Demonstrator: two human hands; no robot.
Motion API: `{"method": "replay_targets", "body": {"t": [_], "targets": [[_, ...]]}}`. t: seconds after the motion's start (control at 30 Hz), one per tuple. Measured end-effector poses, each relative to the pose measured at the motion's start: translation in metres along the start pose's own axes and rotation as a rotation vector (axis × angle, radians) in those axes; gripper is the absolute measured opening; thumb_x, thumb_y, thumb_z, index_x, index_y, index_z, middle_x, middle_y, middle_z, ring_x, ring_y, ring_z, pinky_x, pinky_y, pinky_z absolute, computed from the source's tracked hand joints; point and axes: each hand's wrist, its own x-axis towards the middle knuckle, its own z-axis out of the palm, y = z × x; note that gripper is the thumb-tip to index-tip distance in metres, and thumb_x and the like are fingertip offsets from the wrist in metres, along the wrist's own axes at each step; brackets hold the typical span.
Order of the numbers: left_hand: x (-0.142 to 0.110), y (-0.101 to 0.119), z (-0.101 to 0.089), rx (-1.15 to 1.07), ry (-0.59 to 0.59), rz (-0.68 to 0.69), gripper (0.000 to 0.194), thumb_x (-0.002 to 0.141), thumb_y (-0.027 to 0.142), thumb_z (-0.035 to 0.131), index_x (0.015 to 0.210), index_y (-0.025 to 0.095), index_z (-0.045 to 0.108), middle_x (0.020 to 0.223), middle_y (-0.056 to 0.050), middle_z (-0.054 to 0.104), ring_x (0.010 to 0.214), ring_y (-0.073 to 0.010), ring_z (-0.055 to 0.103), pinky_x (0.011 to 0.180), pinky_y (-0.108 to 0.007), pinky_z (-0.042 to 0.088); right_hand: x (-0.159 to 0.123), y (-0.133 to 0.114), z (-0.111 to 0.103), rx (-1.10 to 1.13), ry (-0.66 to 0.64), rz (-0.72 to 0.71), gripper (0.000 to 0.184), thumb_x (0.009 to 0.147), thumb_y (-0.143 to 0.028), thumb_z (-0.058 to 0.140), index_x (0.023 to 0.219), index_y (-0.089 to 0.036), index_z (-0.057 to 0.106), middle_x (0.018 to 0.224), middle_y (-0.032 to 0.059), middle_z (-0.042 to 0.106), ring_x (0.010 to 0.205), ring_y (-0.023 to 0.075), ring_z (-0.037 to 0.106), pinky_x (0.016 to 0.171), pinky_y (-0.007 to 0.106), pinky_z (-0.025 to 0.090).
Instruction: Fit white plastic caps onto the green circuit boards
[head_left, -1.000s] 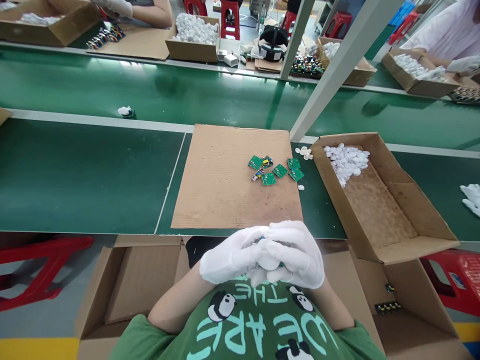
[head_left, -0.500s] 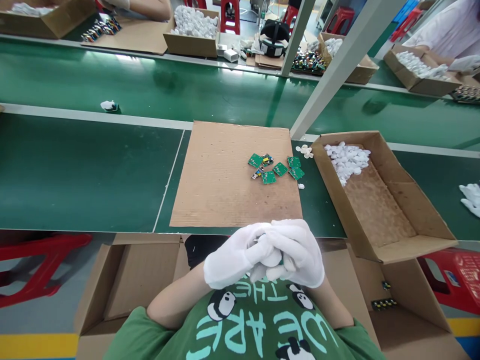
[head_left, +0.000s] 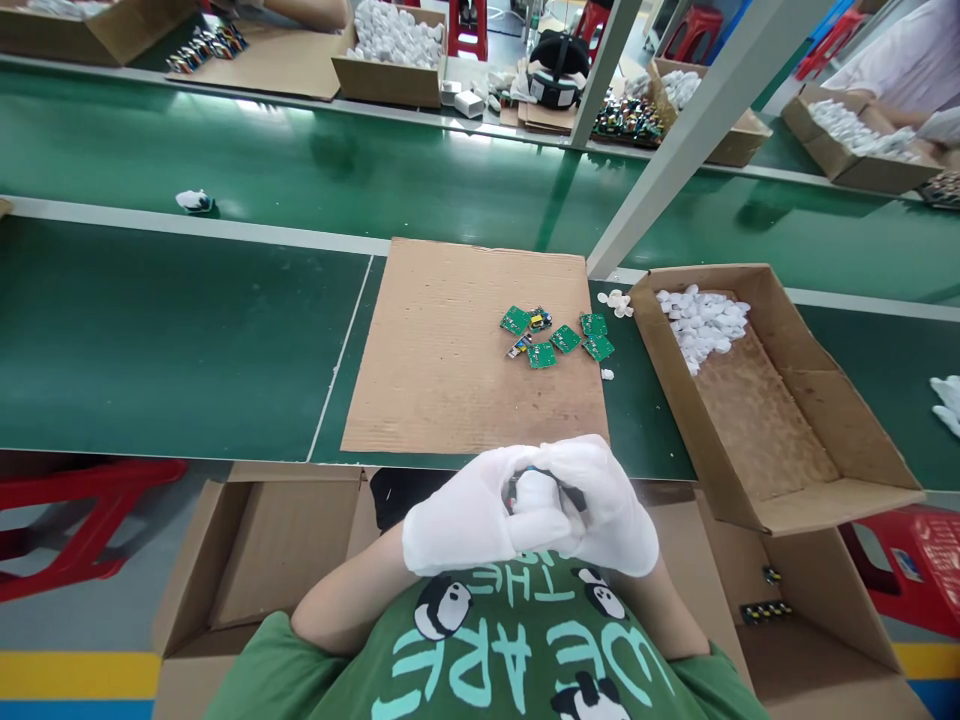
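My left hand [head_left: 457,515] and my right hand [head_left: 611,510], both in white gloves, meet in front of the shirt just below the table's near edge. Their fingers are closed around a small white part [head_left: 536,490] with dark bits showing at its sides. Most of it is hidden by the gloves, so its exact kind is unclear. Beyond them, on a flat cardboard sheet [head_left: 465,350], lie several green circuit boards [head_left: 541,355], two of them showing their component sides. A few white discs [head_left: 616,302] lie beside the sheet.
An open cardboard box [head_left: 780,420] with small white pieces [head_left: 705,322] stands at the right. A green conveyor [head_left: 450,180] runs behind, carrying a white-and-dark item [head_left: 196,202]. A slanted metal post [head_left: 697,130] rises behind the sheet. Larger cartons [head_left: 277,560] flank my lap.
The fingers have shifted around the small part, and more of its white top and dark sides now shows. The item on the conveyor has moved left.
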Motion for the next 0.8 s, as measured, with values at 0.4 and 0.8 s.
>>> {"method": "replay_targets", "body": {"t": [0.4, 0.8], "targets": [[-0.004, -0.026, -0.001, -0.484, -0.181, -0.041, 0.039, 0.083, 0.053, 0.067, 0.08, 0.015, 0.056, 0.065, 0.0, 0.057, 0.041, -0.0057, 0.044, 0.04, -0.02, 0.031, 0.0, -0.003, -0.006, -0.06, 0.091, -0.097, 0.039, 0.101, -0.048, 0.043, 0.124, -0.02, 0.056, 0.099, 0.0089, 0.065, 0.087, 0.0198, 0.065, 0.07, 0.035, 0.058], [-0.002, -0.034, 0.005, -0.605, -0.143, -0.032, 0.048, 0.084, 0.062, 0.058, 0.086, 0.014, 0.06, 0.066, -0.002, 0.06, 0.039, -0.0075, 0.046, 0.037, -0.021, 0.031, -0.019, -0.005, 0.003, 0.009, 0.155, -0.024, 0.028, 0.098, -0.036, 0.051, 0.126, -0.032, 0.052, 0.114, 0.0077, 0.066, 0.09, 0.022, 0.069, 0.067, 0.039, 0.062]]}}
